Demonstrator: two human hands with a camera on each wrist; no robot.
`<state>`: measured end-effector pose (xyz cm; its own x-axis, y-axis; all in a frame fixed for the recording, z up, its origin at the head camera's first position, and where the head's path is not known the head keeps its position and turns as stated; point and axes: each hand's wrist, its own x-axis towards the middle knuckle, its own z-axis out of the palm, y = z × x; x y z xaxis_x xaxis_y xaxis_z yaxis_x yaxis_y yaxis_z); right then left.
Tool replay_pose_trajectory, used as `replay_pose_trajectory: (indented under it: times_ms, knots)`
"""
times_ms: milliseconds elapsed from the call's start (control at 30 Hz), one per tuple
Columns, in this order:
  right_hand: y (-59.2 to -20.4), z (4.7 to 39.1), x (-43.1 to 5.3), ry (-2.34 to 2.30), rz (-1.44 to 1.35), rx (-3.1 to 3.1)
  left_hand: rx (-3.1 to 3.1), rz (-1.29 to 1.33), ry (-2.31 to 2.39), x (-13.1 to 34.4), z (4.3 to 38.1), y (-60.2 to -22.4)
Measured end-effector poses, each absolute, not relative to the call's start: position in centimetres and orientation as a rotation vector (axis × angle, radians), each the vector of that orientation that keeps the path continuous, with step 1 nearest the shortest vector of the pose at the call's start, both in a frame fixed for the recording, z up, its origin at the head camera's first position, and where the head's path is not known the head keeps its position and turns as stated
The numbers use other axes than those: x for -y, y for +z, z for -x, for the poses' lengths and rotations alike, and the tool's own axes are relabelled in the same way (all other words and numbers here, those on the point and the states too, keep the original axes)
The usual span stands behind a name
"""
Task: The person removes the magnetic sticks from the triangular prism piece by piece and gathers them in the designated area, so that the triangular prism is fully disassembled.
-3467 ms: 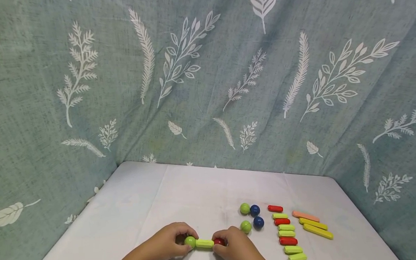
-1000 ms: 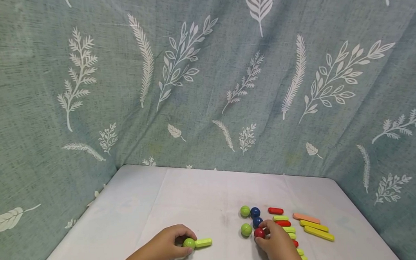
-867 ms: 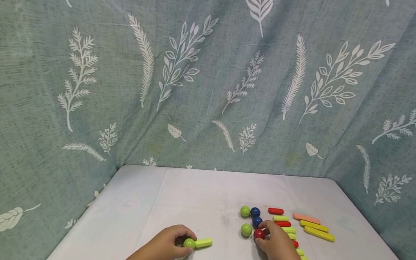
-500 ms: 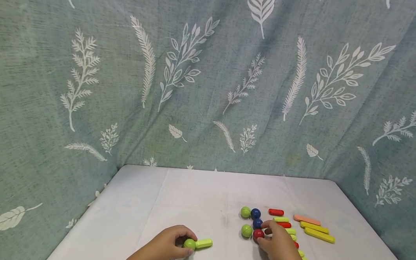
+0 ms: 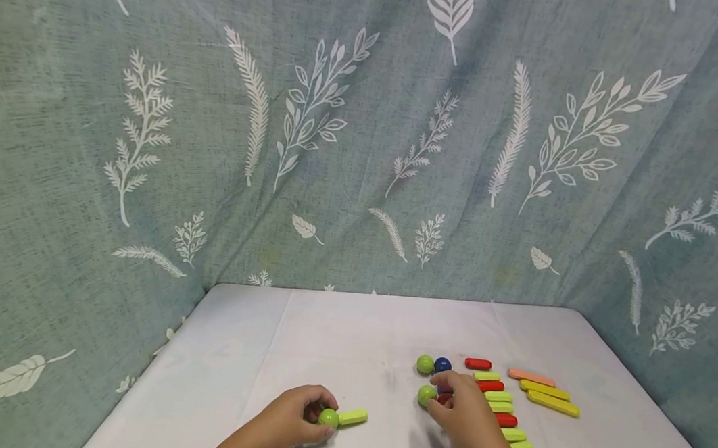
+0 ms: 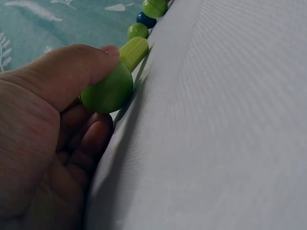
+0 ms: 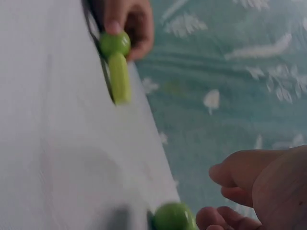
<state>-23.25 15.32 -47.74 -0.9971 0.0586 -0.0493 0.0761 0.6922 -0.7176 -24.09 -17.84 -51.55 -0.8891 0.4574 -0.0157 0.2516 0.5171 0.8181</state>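
My left hand pinches a green ball between thumb and fingers, low over the table. A short yellow-green rod sticks out from that ball to the right, its far end free. My right hand hovers by a second green ball, thumb and forefinger spread at its right side. In the right wrist view these fingers are apart, with the green ball just beyond them. A red ball shows between the right fingers, and a blue one behind it is mostly covered.
Another green ball and a blue ball sit behind the right hand. Short red rods and yellow-green rods form a column to its right. Beyond lie longer yellow rods and an orange rod. Patterned cloth surrounds the white table.
My right hand took the red ball off the rod's end, set it down by the blue balls, let go and shifted left to the green ball. The left hand keeps its grip.
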Motion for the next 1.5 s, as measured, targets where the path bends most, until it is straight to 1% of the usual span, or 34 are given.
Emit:
replay_pose_trajectory:
  times_ms: [200,467,800,1033,1233,1500]
  knots:
    - [-47.5,23.4,-12.1,-1.156,0.217,-2.716,-2.528,-0.561,1.3,18.1,24.0,-51.6]
    - [-48.4,24.0,-8.8,-1.174,0.392,-2.595,-2.511,-0.585,1.339,18.1,24.1,-51.6]
    - [-49.4,24.3,-7.0,-1.155,0.478,-2.63,-2.463,-0.606,1.416,18.3,24.3,-51.6]
    - [-50.0,23.9,-6.4,-1.183,0.404,-2.562,-2.448,-0.608,1.429,18.4,24.3,-51.8]
    - [-50.0,23.9,-6.4,-1.179,0.398,-2.552,-2.438,-0.632,1.437,18.2,24.4,-51.9]
    - [-50.5,23.7,-7.1,-1.29,0.475,-2.543,-2.445,-0.633,1.433,18.1,24.4,-51.8]
